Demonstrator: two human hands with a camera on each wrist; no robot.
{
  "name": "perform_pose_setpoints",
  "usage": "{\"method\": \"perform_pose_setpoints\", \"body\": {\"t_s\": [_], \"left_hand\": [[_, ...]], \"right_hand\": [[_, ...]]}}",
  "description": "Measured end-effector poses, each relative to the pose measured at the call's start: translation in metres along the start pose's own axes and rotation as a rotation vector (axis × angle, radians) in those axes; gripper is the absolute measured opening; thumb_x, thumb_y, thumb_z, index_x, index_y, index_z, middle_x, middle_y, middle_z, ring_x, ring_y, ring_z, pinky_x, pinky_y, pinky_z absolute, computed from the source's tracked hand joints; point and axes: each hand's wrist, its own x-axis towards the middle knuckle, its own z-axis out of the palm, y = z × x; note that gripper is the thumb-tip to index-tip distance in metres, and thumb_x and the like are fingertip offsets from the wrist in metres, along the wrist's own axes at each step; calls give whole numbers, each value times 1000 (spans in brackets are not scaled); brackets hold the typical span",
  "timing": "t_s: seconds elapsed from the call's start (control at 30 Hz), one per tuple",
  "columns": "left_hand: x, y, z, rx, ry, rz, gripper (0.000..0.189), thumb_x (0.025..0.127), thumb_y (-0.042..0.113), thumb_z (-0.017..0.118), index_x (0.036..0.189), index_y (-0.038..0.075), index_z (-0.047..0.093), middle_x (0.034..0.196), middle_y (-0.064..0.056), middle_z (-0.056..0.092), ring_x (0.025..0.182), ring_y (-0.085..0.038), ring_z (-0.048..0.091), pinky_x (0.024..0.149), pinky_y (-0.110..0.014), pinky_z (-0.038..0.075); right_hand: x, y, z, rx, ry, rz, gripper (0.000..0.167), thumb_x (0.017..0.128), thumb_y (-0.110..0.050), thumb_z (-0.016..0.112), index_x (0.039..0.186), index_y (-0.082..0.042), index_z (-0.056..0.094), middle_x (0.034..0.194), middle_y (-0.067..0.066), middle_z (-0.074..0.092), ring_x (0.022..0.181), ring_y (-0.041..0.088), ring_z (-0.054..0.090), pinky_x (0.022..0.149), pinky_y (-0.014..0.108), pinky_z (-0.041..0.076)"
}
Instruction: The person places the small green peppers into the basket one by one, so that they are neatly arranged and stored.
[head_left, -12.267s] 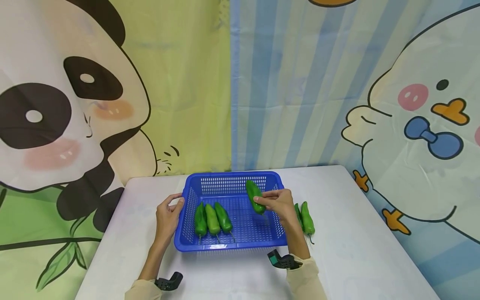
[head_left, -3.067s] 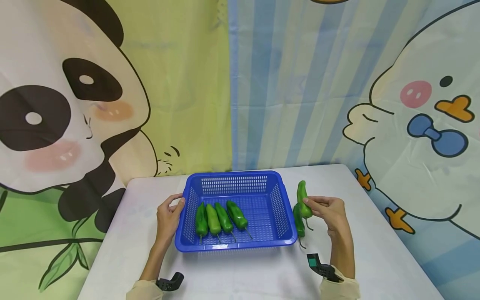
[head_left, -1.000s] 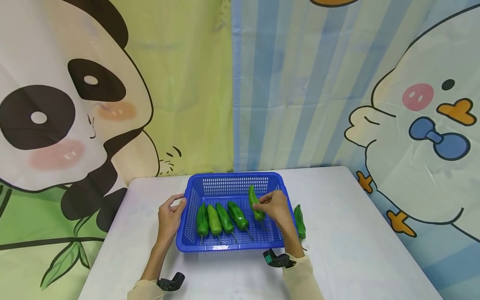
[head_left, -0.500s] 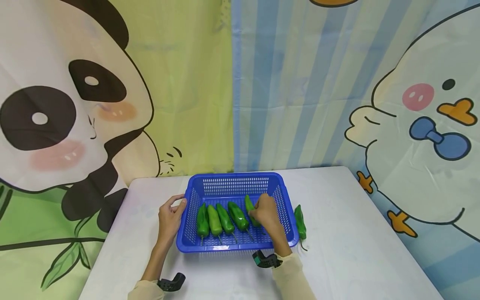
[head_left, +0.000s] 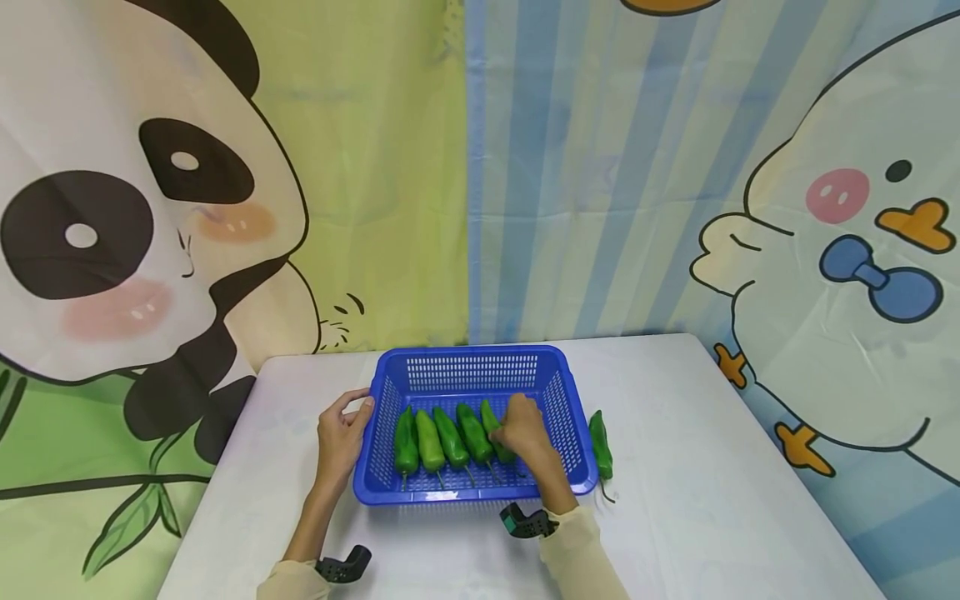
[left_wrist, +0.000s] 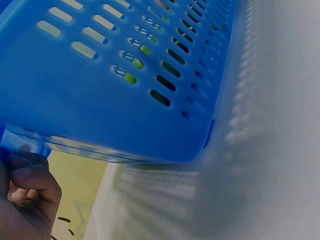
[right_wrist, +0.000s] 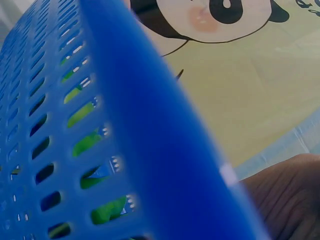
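Note:
A blue perforated plastic basket (head_left: 472, 497) stands on the table, and my left hand (head_left: 341, 433) grips its left rim. The left wrist view shows that hand's curled fingers (left_wrist: 37, 182) at the rim. Inside the basket, my right hand (head_left: 525, 429) pinches a green chili pepper (head_left: 489, 415), low at the right end of a row of green chili peppers (head_left: 453, 439) lying side by side, stems toward me. The hand covers part of the held pepper. Another green pepper (head_left: 600, 446) lies on the table just outside the basket's right wall. In the right wrist view the basket wall (right_wrist: 150, 125) hides the fingers.
The white table (head_left: 697, 467) extends to both sides of the basket and in front of it. A cartoon-printed curtain (head_left: 375, 208) hangs behind the table. Black wrist devices (head_left: 528, 521) sit at both wrists.
A fourth pepper has joined the basket's row. My right hand has taken a fifth from the table, lowered it and moved it left beside the row. The left hand stays on the rim.

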Motion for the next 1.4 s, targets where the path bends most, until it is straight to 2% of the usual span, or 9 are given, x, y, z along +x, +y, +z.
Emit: {"method": "perform_pose_setpoints", "body": {"t_s": [0.33, 0.43, 0.63, 0.73, 0.83, 0.9, 0.97, 1.07, 1.4], "left_hand": [[1, 2, -1, -8, -7, 14, 38, 113, 32, 63, 139, 6, 69, 97, -26, 82, 63, -10, 74, 57, -22, 56], [1, 3, -1, 0, -5, 5, 38, 113, 32, 62, 139, 6, 69, 97, -25, 82, 63, -10, 74, 57, -22, 56], [1, 4, -1, -4, -8, -14, 37, 114, 29, 61, 141, 5, 67, 102, -26, 82, 66, -9, 76, 61, -22, 59], [0, 5, -1, -7, -9, -12, 35, 114, 26, 61, 141, 5, 67, 102, -27, 82, 66, -9, 76, 61, -23, 60], [0, 6, -2, -3, -7, -8, 35, 114, 25, 61, 141, 4, 67, 100, -26, 82, 65, -9, 75, 60, -22, 59], [0, 7, -2, -1, -5, 0, 36, 114, 25, 61, 140, 2, 67, 100, -26, 82, 65, -8, 75, 60, -22, 59], [0, 7, -2, 0, -2, 5, 37, 114, 26, 61, 140, 1, 67, 99, -25, 83, 65, -7, 75, 59, -22, 58], [-2, 6, -2, -1, -1, 18, 39, 113, 28, 61, 140, 0, 67, 97, -25, 83, 64, -7, 75, 58, -22, 58], [-1, 3, -1, -11, 3, 22, 37, 113, 29, 63, 138, 3, 70, 90, -24, 82, 60, -8, 73, 55, -22, 56]], "right_hand": [[-16, -20, -20, -8, 60, 21, 43, 67, -11, 103, 61, -12, 60, 59, 0, 56, 58, 18, 54, 53, 34, 49], [-22, -27, -31, 12, 51, 25, 50, 68, -11, 102, 57, -15, 53, 56, -3, 49, 54, 16, 47, 49, 32, 43], [-35, -35, -59, 144, 33, -11, 74, 71, -14, 102, 53, -24, 31, 52, -13, 19, 47, 7, 17, 41, 26, 18], [-46, -43, -77, 163, 46, -36, 74, 75, -16, 101, 57, -23, 30, 58, -10, 18, 51, 9, 15, 44, 27, 17], [-63, -60, -101, 145, 84, -14, 48, 77, -15, 100, 62, -10, 55, 61, -2, 45, 55, 14, 42, 48, 30, 38], [-75, -73, -117, 131, 96, 28, 34, 78, -14, 99, 80, 4, 71, 76, 13, 68, 69, 25, 65, 60, 39, 56], [-84, -80, -129, 125, 118, 60, 40, 80, -14, 98, 104, 10, 78, 100, 23, 79, 91, 37, 76, 78, 49, 64], [-91, -81, -144, 129, 128, 99, 41, 85, -15, 95, 111, 10, 77, 106, 25, 79, 97, 39, 78, 86, 52, 65], [-105, -61, -179, 226, 201, 131, 37, 90, -15, 90, 114, 11, 77, 108, 29, 79, 99, 40, 78, 91, 54, 65]]}}
